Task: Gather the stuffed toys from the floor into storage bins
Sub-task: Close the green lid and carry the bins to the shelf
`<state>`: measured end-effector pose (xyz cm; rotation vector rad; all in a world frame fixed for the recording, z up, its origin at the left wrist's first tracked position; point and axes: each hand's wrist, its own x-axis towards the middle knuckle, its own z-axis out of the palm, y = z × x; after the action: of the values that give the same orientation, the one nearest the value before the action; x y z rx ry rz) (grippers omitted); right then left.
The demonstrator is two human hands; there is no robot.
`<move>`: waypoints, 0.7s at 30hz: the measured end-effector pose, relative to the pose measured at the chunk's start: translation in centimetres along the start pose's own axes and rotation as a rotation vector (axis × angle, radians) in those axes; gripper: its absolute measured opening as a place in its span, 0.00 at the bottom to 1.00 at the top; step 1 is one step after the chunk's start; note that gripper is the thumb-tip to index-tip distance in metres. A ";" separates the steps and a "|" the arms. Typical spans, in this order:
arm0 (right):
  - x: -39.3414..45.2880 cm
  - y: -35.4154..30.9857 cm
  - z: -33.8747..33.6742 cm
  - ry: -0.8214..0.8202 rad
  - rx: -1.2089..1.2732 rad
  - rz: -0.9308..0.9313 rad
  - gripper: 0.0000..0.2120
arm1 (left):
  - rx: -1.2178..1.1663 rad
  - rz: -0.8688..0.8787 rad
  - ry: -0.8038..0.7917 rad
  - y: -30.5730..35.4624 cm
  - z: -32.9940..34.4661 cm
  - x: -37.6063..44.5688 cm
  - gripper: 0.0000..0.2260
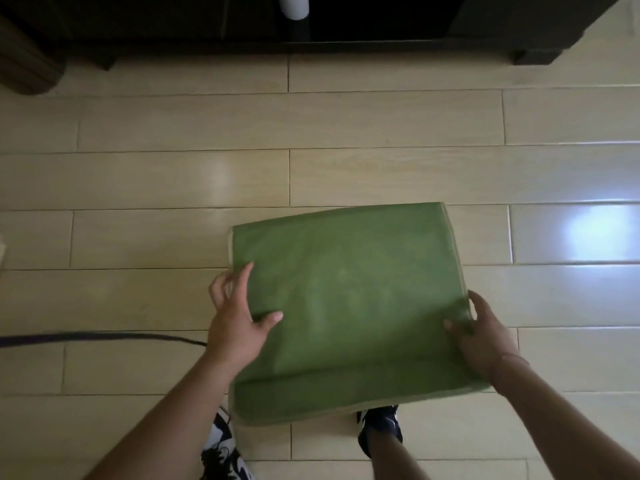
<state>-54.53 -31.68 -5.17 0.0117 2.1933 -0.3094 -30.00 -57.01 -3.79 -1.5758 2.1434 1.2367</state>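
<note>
A flat, folded green fabric storage bin [349,299] with pale trim is held above the wooden floor in front of me. My left hand [235,317] grips its left edge, thumb on top of the fabric and fingers at the side. My right hand [481,334] grips the right edge, thumb pressed on the green surface and fingers behind it. No stuffed toys are in view.
Light wooden floorboards [311,174] stretch ahead. Dark furniture [346,26] runs along the far wall, with a white cylinder [294,6] in front of it. A dark cable [104,337] lies on the floor at left. My shoes [379,431] show below the bin.
</note>
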 end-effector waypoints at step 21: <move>5.1 6.9 6.6 0.024 0.861 0.010 0.18 | -0.477 -0.375 0.064 -3.8 7.6 2.4 0.32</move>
<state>-51.50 -26.97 -14.50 0.4990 1.9224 -1.2200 -29.94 -53.44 -11.93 -2.1036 1.5410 1.6500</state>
